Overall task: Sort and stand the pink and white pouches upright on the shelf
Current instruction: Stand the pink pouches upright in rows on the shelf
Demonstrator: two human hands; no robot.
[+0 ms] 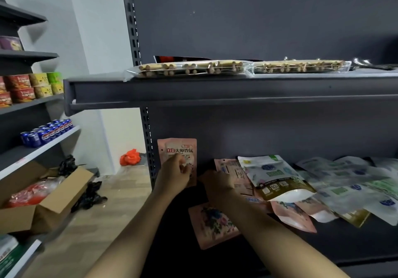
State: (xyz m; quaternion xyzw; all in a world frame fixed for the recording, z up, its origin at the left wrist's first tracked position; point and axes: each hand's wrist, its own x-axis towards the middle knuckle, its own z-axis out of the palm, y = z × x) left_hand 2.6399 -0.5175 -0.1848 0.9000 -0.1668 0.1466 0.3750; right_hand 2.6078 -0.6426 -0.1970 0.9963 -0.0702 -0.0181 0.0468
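Observation:
A pink pouch (pixel 181 148) stands upright at the far left of the dark lower shelf (pixel 344 243), against the back panel. My left hand (pixel 175 174) grips its lower front. My right hand (pixel 218 184) rests on a second pink pouch (pixel 231 167) lying tilted just to the right; whether the fingers grip it I cannot tell. Another pink pouch (pixel 212 224) lies flat near the shelf's front, under my right forearm. A white pouch with a gold base (pixel 273 176) lies on more pink pouches (pixel 295 215). Several white pouches (pixel 349 181) are heaped at the right.
The upper shelf (pixel 215 90) overhangs the work area and carries two clear packs of biscuit sticks (pixel 189 69). A side rack at the left holds blue cans (pixel 46 132) and snack tubs (pixel 32 86). An open cardboard box (pixel 53 200) sits below them.

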